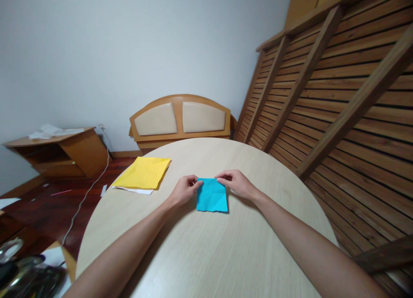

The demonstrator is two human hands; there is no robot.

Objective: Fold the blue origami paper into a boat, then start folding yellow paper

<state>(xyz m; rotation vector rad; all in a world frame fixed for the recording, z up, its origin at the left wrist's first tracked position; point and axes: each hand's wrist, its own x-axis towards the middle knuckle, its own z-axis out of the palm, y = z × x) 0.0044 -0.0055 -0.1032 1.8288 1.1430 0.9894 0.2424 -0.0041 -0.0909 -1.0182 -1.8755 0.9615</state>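
A small, roughly square piece of blue paper [212, 196] with faint creases is held just at or over the round table [251, 246]; whether it rests on the tabletop I cannot tell. My left hand [186, 189] pinches its upper left corner, thumb on top. At the upper right corner, my right hand [237, 182] grips the paper between thumb and fingers. The lower edge of the paper hangs free and looks slightly uneven. Fingers behind the sheet are partly hidden.
Yellow paper [143, 172] lies over white paper [137, 190] at the table's left edge. Behind stands a headboard [179, 99]. A slatted wooden frame [309, 82] leans on the right. A low cabinet [77, 153] and a cable [84, 197] are at left.
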